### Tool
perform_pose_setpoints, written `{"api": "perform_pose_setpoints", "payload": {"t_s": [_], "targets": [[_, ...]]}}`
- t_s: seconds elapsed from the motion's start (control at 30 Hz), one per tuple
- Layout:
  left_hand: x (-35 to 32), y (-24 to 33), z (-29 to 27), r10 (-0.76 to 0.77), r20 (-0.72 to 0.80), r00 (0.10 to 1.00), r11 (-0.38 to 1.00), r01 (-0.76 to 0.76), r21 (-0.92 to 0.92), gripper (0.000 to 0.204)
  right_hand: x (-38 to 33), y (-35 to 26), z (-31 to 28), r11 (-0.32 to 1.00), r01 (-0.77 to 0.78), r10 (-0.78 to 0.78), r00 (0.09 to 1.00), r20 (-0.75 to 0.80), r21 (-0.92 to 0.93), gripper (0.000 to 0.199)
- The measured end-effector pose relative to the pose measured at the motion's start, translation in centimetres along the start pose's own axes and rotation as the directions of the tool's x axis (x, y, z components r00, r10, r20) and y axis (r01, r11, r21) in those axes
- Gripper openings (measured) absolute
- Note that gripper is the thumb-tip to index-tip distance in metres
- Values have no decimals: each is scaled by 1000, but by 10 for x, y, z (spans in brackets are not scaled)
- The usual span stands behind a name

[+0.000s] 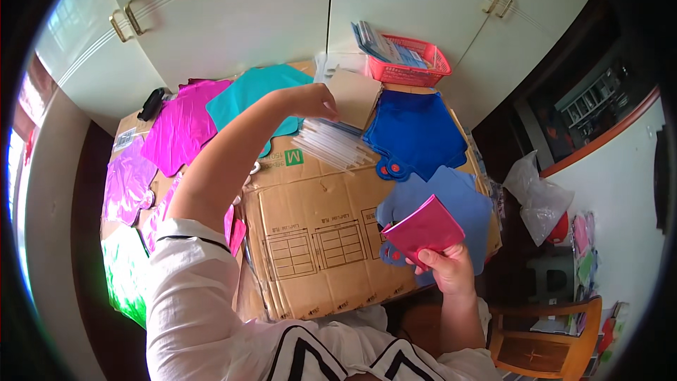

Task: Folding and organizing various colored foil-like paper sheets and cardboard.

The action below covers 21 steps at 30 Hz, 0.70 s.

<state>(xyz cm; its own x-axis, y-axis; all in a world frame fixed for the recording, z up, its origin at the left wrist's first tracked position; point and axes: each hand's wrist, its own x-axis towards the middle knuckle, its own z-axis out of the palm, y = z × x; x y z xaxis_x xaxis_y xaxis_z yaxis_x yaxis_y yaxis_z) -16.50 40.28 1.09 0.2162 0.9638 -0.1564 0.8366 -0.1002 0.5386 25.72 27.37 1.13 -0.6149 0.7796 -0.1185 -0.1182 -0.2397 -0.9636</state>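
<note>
My right hand point(451, 264) grips a folded pink foil balloon point(427, 229), thumb on its near face, above a pile of light blue flat foil balloons point(469, 204). My left arm stretches far across the table. My left hand point(317, 101) is over the far middle, fingers curled down and pressed together; whether anything is in them is hidden. Just beyond and below it lie a bundle of thin white plastic straws point(331, 144) and a tan cardboard piece point(356, 95). Dark blue foil balloons point(416, 130) with round red-centred tabs are stacked right of the straws.
Flattened cardboard point(310, 204) covers the table. Teal point(236, 102), magenta point(180, 134), lilac point(129, 183) and green point(123, 268) foil balloons lie along the left. A pink basket point(409, 70) holding packets stands at the back, against white cabinets point(247, 21). A wooden chair point(543, 335) is at the right.
</note>
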Motion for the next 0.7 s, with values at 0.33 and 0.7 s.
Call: {"api": "perform_pose_setpoints", "payload": {"t_s": [0.33, 0.7], "targets": [[-16, 18, 29, 377, -248, 892, 900, -290, 325, 12, 3, -1, 4, 1000, 12, -12, 1000, -10, 15, 21], [-45, 42, -11, 60, -528, 847, 998, -57, 22, 16, -3, -7, 5, 994, 101, -99, 994, -49, 38, 21]]}}
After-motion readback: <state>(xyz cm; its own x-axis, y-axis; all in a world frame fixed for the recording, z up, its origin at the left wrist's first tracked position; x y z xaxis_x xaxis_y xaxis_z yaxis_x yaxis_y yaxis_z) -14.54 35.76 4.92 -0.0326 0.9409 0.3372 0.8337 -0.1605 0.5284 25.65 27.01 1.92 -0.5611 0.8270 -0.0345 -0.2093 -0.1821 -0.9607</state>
